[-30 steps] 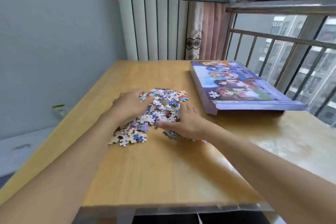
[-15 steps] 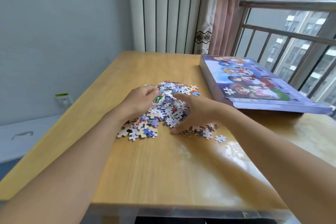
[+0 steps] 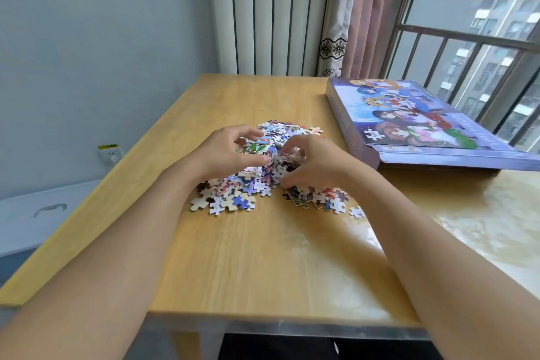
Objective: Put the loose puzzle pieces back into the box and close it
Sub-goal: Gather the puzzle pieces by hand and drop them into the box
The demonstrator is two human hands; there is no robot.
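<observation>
The pieces (image 3: 257,172) sit heaped mid-worktop (image 3: 263,257), with strays trailing toward the near edge. Both hands are in the heap: the left hand (image 3: 225,152) cups it, fingers curled around pieces, and the right hand (image 3: 315,164) has its fingers clamped on a clump. The box (image 3: 409,123) lies well apart to the right, apparently still shut. Lifting so loose a handful across that gap would likely spill pieces, some perhaps off the edge.

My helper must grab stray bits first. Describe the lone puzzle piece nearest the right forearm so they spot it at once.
On the wooden table, find the puzzle pile and trace its near right fringe. The lone piece, white and pale blue, lies flat, apart from the rest.
</observation>
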